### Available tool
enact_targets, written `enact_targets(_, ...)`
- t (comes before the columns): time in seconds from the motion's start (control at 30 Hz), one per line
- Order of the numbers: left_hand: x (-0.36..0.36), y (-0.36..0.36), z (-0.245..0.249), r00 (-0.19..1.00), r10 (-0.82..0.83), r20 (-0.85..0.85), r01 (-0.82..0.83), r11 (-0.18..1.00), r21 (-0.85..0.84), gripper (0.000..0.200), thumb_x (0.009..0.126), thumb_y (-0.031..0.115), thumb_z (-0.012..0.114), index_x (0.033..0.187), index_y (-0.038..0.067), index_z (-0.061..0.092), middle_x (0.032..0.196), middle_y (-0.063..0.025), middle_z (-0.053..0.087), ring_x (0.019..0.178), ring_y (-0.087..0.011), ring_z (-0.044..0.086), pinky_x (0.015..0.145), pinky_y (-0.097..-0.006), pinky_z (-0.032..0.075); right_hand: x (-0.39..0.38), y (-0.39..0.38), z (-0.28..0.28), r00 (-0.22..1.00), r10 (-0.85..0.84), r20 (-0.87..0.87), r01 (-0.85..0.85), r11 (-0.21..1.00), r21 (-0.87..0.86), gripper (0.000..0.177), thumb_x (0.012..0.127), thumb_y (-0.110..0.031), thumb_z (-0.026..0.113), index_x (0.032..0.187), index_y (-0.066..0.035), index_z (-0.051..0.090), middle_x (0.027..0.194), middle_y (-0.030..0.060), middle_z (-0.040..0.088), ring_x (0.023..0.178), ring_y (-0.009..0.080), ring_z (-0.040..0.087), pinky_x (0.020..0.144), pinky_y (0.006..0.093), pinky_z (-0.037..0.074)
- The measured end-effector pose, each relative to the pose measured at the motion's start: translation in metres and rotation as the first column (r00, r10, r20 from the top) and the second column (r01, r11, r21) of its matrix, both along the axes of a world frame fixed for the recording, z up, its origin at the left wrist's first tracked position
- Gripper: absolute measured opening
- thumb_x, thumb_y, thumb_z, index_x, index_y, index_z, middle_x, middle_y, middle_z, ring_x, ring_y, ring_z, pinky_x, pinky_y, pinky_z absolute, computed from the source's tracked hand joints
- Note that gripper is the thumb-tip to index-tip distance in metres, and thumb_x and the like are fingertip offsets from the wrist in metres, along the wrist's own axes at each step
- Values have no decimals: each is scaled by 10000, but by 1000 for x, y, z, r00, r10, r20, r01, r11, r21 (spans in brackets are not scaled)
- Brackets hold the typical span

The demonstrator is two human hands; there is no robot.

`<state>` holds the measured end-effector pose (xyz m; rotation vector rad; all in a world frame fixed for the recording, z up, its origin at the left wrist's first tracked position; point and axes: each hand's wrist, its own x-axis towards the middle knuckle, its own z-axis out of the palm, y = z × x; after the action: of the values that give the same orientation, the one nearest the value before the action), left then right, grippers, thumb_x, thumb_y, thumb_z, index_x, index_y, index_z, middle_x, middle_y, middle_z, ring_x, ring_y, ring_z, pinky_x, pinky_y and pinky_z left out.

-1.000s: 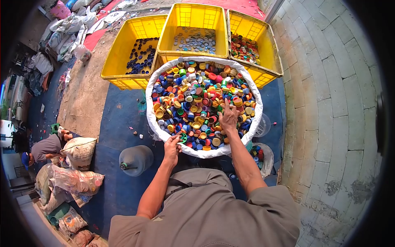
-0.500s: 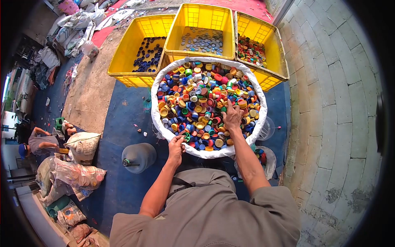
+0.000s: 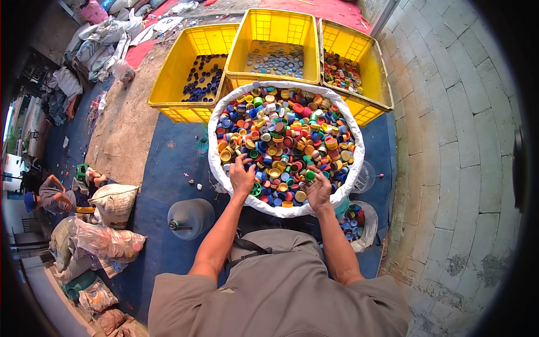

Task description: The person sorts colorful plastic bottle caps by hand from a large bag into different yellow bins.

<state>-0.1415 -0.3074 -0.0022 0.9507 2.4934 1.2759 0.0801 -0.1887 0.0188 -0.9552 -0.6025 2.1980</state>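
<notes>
A wide white-rimmed sack (image 3: 213, 130) in front of me is filled with loose plastic bottle caps (image 3: 275, 151) of many colours. My left hand (image 3: 242, 177) is over the near left part of the pile, fingers apart and reaching down to the caps. No cap shows clearly in it. At the near right side, my right hand (image 3: 319, 191) is turned partly palm up, its fingers closed on a green bottle cap (image 3: 310, 175).
Behind the sack stand three yellow crates: dark blue caps in the left crate (image 3: 163, 92), pale caps in the middle crate (image 3: 275, 77), red and mixed caps in the right crate (image 3: 387, 84). A large clear jug (image 3: 193, 218) sits left; a smaller sack (image 3: 369, 227) right. A person (image 3: 53, 196) sits far left.
My right hand has drawn back from the middle of the pile toward the near rim, now with a green cap. My left hand has moved forward from the rim over the caps.
</notes>
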Motion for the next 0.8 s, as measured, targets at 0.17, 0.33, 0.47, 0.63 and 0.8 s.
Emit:
enact_targets(0.17, -17, 14, 2, 952, -152, -267, 92, 971, -222, 470, 737, 20, 653, 1191, 77, 545, 960, 34, 698, 861, -241, 534, 811, -376, 433, 12, -36, -3, 984, -50, -174, 10, 975, -222, 292, 828, -221, 482, 1015, -24, 589, 979, 105, 592, 831, 217, 567, 751, 343, 466)
enact_targets(0.33, -27, 19, 1, 872, -253, -418, 135, 947, -291, 419, 745, 16, 607, 1157, 92, 585, 841, -37, 685, 815, -249, 544, 742, -376, 429, 14, -52, 1, 980, -57, -192, 8, 969, -246, 254, 836, -223, 495, 967, -29, 592, 932, 90, 591, 850, 222, 572, 760, 337, 479)
enact_targets(0.47, -33, 22, -17, 832, -279, -480, 179, 953, -244, 372, 749, 11, 598, 1112, 92, 611, 714, -80, 628, 760, -254, 551, 700, -376, 423, 14, -57, 1, 989, -36, -143, 1, 971, -238, 230, 842, -225, 531, 981, -51, 590, 892, 70, 599, 831, 198, 593, 752, 347, 501)
enact_targets(0.63, -37, 24, -20, 820, -307, -483, 200, 944, -262, 366, 741, 11, 599, 1097, 92, 613, 699, -83, 615, 763, -250, 557, 705, -374, 420, 11, -61, 4, 995, -19, -98, -5, 969, -245, 223, 860, -252, 540, 965, -60, 582, 868, 57, 589, 800, 184, 577, 727, 329, 487)
enact_targets(0.8, -36, 19, -16, 849, -307, -430, 241, 949, -202, 388, 712, 22, 638, 1093, 95, 615, 773, -77, 653, 807, -250, 573, 749, -385, 409, 1, -51, 6, 999, 17, 33, -10, 977, -215, 232, 874, -277, 613, 939, -57, 577, 737, 3, 552, 688, 131, 554, 635, 287, 473)
